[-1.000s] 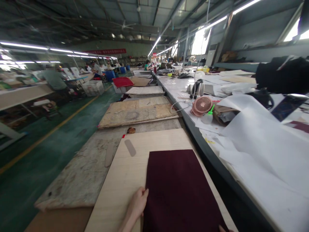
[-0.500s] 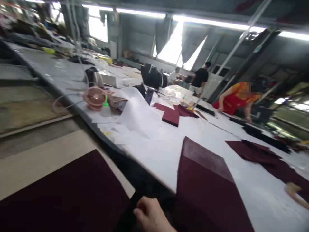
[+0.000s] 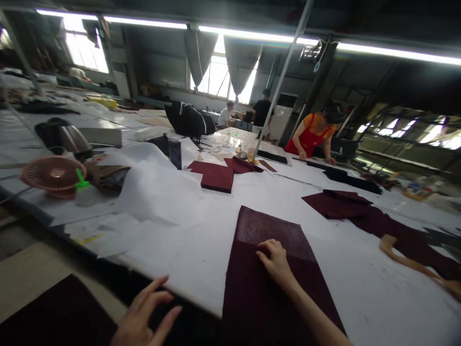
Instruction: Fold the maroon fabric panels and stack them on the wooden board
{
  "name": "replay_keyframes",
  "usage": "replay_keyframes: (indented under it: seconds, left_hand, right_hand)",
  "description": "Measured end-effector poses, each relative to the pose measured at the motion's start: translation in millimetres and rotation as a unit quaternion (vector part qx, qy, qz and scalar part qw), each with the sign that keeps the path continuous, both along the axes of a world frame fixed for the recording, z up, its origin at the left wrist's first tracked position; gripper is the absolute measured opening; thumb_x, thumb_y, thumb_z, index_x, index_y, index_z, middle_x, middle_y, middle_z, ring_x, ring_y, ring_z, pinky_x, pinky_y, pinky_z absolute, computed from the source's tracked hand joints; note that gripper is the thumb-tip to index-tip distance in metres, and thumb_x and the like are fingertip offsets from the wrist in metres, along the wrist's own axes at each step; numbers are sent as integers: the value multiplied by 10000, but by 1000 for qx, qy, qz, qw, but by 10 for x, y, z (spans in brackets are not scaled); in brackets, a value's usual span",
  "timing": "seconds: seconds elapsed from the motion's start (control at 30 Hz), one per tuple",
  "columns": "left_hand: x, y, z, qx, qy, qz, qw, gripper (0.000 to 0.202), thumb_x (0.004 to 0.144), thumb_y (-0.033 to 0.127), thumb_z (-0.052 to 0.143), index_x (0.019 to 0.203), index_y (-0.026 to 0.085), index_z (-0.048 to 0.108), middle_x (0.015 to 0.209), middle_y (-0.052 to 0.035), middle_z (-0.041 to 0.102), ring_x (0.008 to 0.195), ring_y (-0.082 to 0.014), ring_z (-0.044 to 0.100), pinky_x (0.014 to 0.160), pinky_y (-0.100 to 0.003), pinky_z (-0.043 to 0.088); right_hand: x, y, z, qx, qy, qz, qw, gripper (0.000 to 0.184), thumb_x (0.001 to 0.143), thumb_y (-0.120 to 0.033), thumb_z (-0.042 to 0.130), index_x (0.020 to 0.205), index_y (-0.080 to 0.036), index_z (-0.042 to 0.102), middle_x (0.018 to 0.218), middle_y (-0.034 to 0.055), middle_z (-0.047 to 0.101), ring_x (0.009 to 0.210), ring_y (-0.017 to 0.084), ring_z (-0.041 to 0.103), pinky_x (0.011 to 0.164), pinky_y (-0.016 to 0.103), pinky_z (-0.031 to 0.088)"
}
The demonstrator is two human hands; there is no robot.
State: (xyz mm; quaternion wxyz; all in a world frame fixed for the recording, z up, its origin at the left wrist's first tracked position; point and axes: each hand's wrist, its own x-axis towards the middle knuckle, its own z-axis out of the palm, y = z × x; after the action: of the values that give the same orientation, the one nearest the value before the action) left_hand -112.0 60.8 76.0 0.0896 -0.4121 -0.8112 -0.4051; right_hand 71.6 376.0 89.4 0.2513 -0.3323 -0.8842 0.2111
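My left hand (image 3: 146, 315) hovers by the near table edge, its fingers spread and nothing in them. On a stack or folded length of dark maroon fabric (image 3: 248, 293) rests my right hand (image 3: 275, 259), fingers loosely bent and thumb a little apart. It touches near the line where a shinier, paler maroon band (image 3: 272, 228) crosses the fabric's far end. The fabric lies lengthwise from the table's front edge toward the back. Another dark maroon piece (image 3: 57, 317) shows at lower left, on a beige surface below the table.
The white-covered table (image 3: 194, 254) carries crumpled white sheets (image 3: 158, 185), a pink fan (image 3: 54, 175), a green-capped bottle (image 3: 85, 190) and a kettle (image 3: 63, 137). Farther off are maroon pieces (image 3: 218, 178) and a long maroon cloth (image 3: 363, 211). A person in a red apron (image 3: 313, 134) works across the table.
The view has swung right. One hand, earlier low between the two maroon pieces, is now on the fabric at right; my left hand has come into view, spread.
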Motion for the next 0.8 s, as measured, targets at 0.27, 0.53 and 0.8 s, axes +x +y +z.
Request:
replay_keyframes:
  seconds: [0.27,0.53,0.8]
  left_hand:
    - [300,2010,225,-90,-3,-257,962,337,688,187,713,983,231,556,1484,-62,356,1389,-281,274,1118,-508,293]
    - [93,2614,-19,-227,35,-311,922,581,541,385,842,1030,240,563,1542,-75,241,1426,-313,148,1134,-561,121]
    - [162,2702,360,-243,150,-389,876,425,583,393,826,906,231,601,1158,-18,614,1197,-246,466,1076,-419,232]
  right_hand:
    - [-51,215,-274,56,-5,-19,998,79,793,-219,640,861,-247,609,925,32,610,925,243,513,837,413,342]
    - [10,212,-324,52,36,36,997,117,785,-134,607,818,-227,543,894,22,576,932,233,488,850,404,311]
    - [75,129,-300,83,60,128,986,143,840,-60,458,790,-193,473,811,13,543,862,193,489,840,380,290]
